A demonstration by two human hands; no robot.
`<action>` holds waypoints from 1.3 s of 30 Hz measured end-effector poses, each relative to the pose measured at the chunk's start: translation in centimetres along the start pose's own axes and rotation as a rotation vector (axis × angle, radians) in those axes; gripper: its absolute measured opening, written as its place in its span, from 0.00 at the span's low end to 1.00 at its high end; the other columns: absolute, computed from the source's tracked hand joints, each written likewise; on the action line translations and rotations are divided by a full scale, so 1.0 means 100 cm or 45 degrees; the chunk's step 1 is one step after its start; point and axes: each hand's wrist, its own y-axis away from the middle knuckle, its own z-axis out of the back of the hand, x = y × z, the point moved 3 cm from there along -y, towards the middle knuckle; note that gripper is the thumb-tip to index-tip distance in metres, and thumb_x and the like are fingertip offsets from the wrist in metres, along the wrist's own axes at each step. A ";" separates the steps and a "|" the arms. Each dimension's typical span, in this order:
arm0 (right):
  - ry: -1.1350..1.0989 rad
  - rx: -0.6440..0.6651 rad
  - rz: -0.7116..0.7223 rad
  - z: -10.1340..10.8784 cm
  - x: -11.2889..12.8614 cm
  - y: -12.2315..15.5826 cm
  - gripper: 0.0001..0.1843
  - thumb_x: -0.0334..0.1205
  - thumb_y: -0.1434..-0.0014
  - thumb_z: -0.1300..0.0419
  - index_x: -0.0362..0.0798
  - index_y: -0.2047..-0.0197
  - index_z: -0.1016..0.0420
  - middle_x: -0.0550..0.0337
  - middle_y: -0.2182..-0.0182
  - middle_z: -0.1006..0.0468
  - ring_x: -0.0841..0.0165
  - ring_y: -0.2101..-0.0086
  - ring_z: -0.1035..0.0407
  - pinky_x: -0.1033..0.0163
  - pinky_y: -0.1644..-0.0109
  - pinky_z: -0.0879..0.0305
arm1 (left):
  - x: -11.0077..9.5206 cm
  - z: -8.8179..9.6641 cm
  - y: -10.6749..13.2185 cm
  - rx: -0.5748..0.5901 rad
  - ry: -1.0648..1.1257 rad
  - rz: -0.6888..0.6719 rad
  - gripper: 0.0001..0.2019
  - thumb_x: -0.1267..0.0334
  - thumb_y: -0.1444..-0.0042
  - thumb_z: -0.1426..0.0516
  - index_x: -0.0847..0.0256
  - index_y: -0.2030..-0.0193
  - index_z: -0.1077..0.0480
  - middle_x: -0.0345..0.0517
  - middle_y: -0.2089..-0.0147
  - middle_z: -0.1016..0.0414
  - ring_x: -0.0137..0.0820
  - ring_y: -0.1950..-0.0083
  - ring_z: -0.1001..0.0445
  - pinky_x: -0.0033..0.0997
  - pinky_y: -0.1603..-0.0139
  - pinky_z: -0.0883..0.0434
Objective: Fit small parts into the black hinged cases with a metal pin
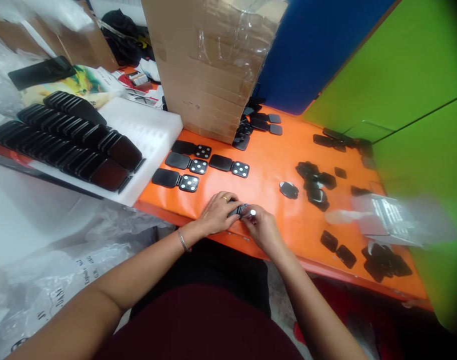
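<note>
At the front edge of the orange table, my left hand (218, 214) lies with its fingers curled over a black hinged case (234, 210), pressing it against the table. My right hand (265, 230) is at the other end of the same case, thumb and forefinger pinched together. A small white round dot (253, 213) shows at those fingertips. Just beyond are hinged black cases laid unfolded, such as one with white dots (240, 169) on one half and another (188, 183) farther left. My fingers hide much of the case in hand.
On the left, a white foam tray (153, 131) bears rows of black cases (74, 135). A tall cardboard box (209, 65) stands at the back. Loose black pieces (314, 180) lie to the right, near a blurred clear plastic box (389, 220) by the green panel (412, 90).
</note>
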 end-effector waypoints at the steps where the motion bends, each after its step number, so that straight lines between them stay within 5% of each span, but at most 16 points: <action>1: 0.000 0.012 -0.006 -0.001 0.000 -0.001 0.05 0.30 0.44 0.46 0.48 0.70 0.32 0.57 0.70 0.25 0.67 0.70 0.31 0.64 0.65 0.36 | 0.000 0.000 0.000 0.002 -0.004 0.003 0.16 0.63 0.43 0.41 0.55 0.47 0.29 0.47 0.49 0.31 0.39 0.46 0.35 0.42 0.44 0.35; 7: 0.001 0.140 0.055 0.003 0.000 -0.010 0.06 0.28 0.46 0.45 0.47 0.70 0.32 0.58 0.71 0.25 0.68 0.71 0.32 0.65 0.67 0.37 | -0.004 0.000 0.001 -0.018 -0.044 -0.022 0.14 0.64 0.42 0.42 0.57 0.48 0.29 0.48 0.49 0.31 0.38 0.47 0.34 0.41 0.44 0.35; 16: -0.032 0.589 0.139 0.020 0.007 -0.034 0.07 0.26 0.51 0.45 0.46 0.71 0.29 0.61 0.73 0.25 0.70 0.73 0.33 0.66 0.68 0.38 | -0.004 0.001 0.001 -0.029 -0.080 -0.020 0.14 0.65 0.44 0.41 0.59 0.50 0.29 0.48 0.50 0.30 0.38 0.48 0.34 0.40 0.46 0.34; 22: -0.179 0.839 -0.057 0.034 -0.006 -0.020 0.03 0.30 0.51 0.40 0.47 0.70 0.27 0.64 0.75 0.25 0.70 0.74 0.33 0.66 0.69 0.37 | -0.004 0.002 0.001 -0.019 -0.079 -0.041 0.16 0.64 0.42 0.42 0.58 0.46 0.30 0.49 0.48 0.30 0.38 0.46 0.35 0.42 0.43 0.36; 27: -0.589 0.417 -0.320 0.053 -0.025 0.006 0.10 0.44 0.49 0.34 0.46 0.67 0.26 0.56 0.67 0.23 0.65 0.66 0.28 0.61 0.60 0.31 | -0.004 0.003 0.001 -0.011 -0.081 -0.063 0.15 0.63 0.41 0.43 0.58 0.46 0.30 0.49 0.48 0.31 0.39 0.46 0.35 0.41 0.43 0.36; 31: -0.743 0.046 -0.432 0.044 -0.043 0.018 0.17 0.48 0.52 0.31 0.48 0.65 0.29 0.58 0.68 0.23 0.64 0.66 0.27 0.59 0.59 0.29 | -0.004 0.003 0.001 -0.012 -0.090 -0.054 0.16 0.63 0.41 0.43 0.59 0.46 0.30 0.50 0.48 0.31 0.39 0.46 0.35 0.42 0.43 0.36; 39: -0.154 0.060 -0.093 0.022 -0.032 0.014 0.04 0.39 0.43 0.41 0.49 0.65 0.31 0.58 0.71 0.24 0.66 0.71 0.30 0.62 0.65 0.33 | -0.005 0.003 0.001 -0.015 -0.076 -0.031 0.16 0.63 0.41 0.43 0.58 0.46 0.30 0.49 0.48 0.31 0.38 0.46 0.35 0.42 0.43 0.35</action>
